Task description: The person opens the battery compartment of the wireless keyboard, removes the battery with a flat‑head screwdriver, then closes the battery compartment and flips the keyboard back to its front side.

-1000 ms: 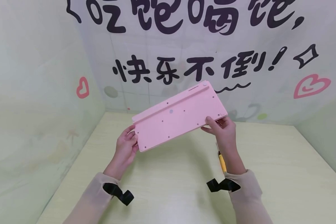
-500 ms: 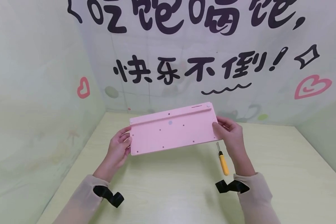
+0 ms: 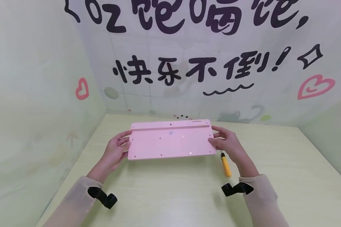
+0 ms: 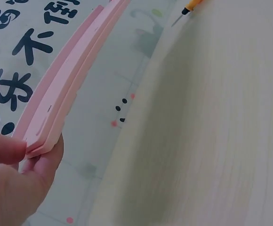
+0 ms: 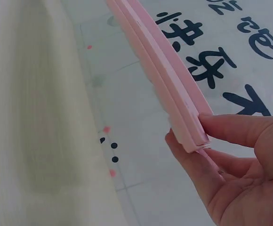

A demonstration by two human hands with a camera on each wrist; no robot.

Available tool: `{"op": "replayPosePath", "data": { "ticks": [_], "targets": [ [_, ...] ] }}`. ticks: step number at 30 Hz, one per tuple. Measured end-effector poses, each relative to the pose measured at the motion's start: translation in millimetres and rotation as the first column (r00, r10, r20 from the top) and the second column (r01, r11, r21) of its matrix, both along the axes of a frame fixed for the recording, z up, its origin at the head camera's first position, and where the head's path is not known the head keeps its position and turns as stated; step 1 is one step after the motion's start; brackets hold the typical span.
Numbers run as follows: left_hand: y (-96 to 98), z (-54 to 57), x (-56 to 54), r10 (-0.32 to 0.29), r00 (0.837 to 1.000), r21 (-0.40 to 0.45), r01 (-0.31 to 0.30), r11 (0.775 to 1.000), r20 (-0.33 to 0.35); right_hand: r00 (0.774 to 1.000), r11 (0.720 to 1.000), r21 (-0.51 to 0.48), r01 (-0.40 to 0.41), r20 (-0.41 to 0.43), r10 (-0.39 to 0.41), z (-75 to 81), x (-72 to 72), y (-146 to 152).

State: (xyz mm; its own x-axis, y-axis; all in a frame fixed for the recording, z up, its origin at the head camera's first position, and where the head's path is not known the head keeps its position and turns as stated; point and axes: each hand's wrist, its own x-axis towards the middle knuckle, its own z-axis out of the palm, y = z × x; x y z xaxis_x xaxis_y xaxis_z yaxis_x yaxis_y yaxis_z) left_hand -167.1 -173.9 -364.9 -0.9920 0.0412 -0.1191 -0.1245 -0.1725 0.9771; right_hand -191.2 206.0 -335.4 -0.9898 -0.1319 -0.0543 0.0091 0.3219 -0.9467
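A pink keyboard [image 3: 170, 142] is held up over the table, its flat underside with small screw holes and a raised ridge facing the head camera. My left hand [image 3: 115, 151] grips its left end, thumb on the underside and fingers behind. At the opposite end my right hand [image 3: 227, 143] pinches it the same way. Both wrist views show the keyboard's narrow edge [image 4: 56, 103] between thumb and fingers. The key side is turned away from the head view.
On the pale wooden table [image 3: 170, 195], below the right hand, lies a tool with a yellow handle [image 3: 226, 165], black collar and thin metal shaft. Behind stands a printed wall sheet [image 3: 170, 101] with black lettering. Side sheets [image 3: 45, 126] bound the table left and right.
Both hands have lowered the keyboard and levelled it from a steep slant, its right end coming down most. The right hand shifted from the lower corner to the right end.
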Motion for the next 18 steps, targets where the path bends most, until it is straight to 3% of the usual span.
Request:
{"op": "replayPosePath", "data": {
  "ticks": [4, 7, 13, 18],
  "targets": [
    [-4.8, -6.3, -5.2, -0.036, 0.999, -0.085, 0.035, 0.996, -0.014, 0.995, 0.998, 0.011, -0.070, 0.066, 0.069, -14.5, -2.1, 2],
    [-7.2, -10.5, -9.3, -0.057, 0.998, -0.151, 0.055, 0.987, -0.006, 0.991, 0.997, 0.021, -0.075, 0.114, 0.073, -25.7, -3.4, 2],
    [-11.6, -17.2, -19.5, -0.093, 0.993, -0.272, 0.111, 0.956, 0.078, 0.977, 0.996, 0.045, -0.080, 0.203, 0.069, -44.7, -9.3, 0],
    [-13.2, -21.4, -24.9, -0.169, 0.975, -0.313, 0.207, 0.927, 0.145, 0.966, 0.993, 0.089, -0.077, 0.251, 0.053, -51.6, -9.5, -3]
  ]
}}
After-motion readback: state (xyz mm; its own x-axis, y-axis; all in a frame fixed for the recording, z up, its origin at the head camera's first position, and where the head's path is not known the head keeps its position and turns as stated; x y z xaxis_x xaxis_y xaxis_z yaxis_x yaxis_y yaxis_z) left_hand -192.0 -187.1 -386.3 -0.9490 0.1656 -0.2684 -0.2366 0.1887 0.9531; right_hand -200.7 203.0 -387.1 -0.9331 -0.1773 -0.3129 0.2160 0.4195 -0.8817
